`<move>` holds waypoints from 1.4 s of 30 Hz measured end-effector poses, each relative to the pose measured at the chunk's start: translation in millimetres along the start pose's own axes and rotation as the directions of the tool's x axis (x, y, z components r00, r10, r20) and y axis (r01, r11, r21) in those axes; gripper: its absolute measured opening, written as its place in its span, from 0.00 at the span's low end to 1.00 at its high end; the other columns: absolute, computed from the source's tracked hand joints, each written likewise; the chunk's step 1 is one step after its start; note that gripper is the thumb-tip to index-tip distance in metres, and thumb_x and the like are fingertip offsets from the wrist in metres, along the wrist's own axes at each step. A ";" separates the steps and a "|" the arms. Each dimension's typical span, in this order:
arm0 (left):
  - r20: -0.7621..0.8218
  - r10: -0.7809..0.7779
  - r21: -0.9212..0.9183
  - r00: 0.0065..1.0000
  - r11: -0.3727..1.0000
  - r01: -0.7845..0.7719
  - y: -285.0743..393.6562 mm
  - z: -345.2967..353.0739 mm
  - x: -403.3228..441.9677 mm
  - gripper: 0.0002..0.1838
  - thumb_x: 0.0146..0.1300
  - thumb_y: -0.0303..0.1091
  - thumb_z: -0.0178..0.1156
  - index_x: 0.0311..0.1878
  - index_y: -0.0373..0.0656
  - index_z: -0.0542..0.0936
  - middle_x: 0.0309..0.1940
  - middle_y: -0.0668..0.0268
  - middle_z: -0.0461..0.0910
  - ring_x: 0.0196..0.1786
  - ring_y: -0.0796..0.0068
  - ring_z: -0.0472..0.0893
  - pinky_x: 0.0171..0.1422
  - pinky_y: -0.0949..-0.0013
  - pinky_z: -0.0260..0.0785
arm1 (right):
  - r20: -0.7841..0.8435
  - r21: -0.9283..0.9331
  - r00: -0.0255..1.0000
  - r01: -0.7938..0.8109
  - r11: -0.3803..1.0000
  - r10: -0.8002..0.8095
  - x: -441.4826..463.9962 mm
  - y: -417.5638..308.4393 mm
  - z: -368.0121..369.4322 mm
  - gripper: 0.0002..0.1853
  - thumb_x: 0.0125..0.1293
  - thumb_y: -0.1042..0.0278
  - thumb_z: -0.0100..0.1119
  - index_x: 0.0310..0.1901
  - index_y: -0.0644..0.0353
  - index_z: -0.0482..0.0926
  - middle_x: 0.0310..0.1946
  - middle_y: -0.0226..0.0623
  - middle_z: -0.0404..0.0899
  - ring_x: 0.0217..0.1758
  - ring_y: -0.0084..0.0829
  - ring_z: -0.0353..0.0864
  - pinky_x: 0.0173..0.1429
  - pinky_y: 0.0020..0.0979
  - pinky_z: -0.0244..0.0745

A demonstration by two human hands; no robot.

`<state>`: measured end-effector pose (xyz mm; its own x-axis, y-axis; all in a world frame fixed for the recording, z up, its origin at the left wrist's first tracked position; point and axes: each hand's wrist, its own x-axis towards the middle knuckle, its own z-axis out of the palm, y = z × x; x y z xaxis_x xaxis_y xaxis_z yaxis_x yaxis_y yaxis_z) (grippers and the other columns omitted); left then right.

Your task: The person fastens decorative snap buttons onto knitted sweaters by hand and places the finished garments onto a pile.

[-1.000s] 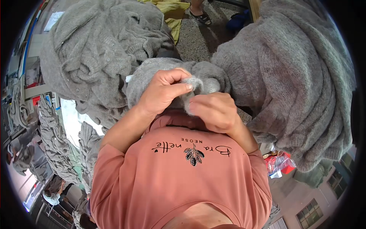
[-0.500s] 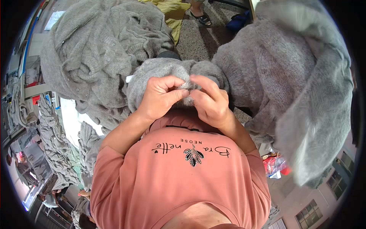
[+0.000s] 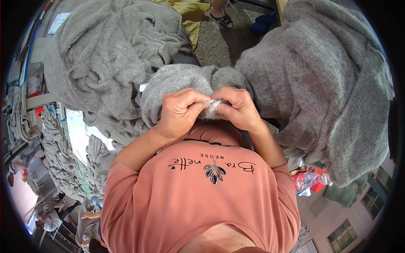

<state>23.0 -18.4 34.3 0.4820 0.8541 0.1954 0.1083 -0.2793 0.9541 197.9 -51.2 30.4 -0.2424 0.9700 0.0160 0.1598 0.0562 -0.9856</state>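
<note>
A fuzzy grey knit garment (image 3: 175, 80) is bunched up in front of my chest, with a small white tag (image 3: 143, 87) at its left side. My left hand (image 3: 180, 110) is closed, thumb and forefinger pinching the near edge of the knit. My right hand (image 3: 241, 110) grips the same edge a little to the right, thumb on top. Between the two hands a short, paler stretch of knit shows. Whether anything small is held within the fingertips is hidden.
A big heap of grey knitwear (image 3: 105, 59) lies on the left, and another grey knit mass (image 3: 312, 80) rises on the right. Yellow cloth (image 3: 192, 21) and a person's sandalled foot (image 3: 222, 19) are on the speckled floor ahead. Clear plastic (image 3: 310, 180) lies at lower right.
My right hand has turned from raised, parted fingers to a closed pinch on the knit edge. The grey knit on the right, blurred in motion before, has settled.
</note>
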 end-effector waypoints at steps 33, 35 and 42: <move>-0.092 -0.516 -0.605 0.852 0.708 0.364 -21.5 -7.6 -20.1 0.03 0.54 0.20 0.57 0.33 0.33 0.77 0.28 0.69 0.78 0.29 0.87 0.73 0.32 0.80 0.66 | -0.149 -0.138 0.989 -0.033 0.990 0.012 17.4 23.8 4.9 0.21 0.44 0.72 0.62 0.43 0.63 0.71 0.36 0.40 0.74 0.40 0.31 0.75 0.41 0.29 0.70; -0.053 -0.502 -0.662 0.863 0.665 0.346 -15.0 -5.7 -12.1 0.04 0.54 0.19 0.57 0.34 0.33 0.77 0.28 0.68 0.78 0.29 0.86 0.73 0.34 0.81 0.67 | 0.016 0.088 1.000 -0.022 0.996 0.021 19.6 24.8 13.9 0.24 0.45 0.70 0.66 0.46 0.62 0.71 0.37 0.37 0.73 0.37 0.26 0.73 0.38 0.25 0.69; 0.124 -0.480 -0.279 0.869 0.823 0.495 -19.2 -13.8 -8.3 0.03 0.53 0.19 0.57 0.31 0.35 0.78 0.23 0.72 0.75 0.25 0.88 0.69 0.27 0.82 0.61 | -0.167 0.402 0.944 -0.199 0.894 0.285 8.8 30.0 18.6 0.03 0.54 0.80 0.52 0.29 0.64 0.76 0.15 0.25 0.71 0.15 0.11 0.64 0.17 0.16 0.58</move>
<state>4.9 -14.1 17.5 0.4746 0.8214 -0.3163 0.0848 0.3151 0.9453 182.8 -45.4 -2.1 -0.0237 0.9710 -0.2381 -0.1938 -0.2381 -0.9517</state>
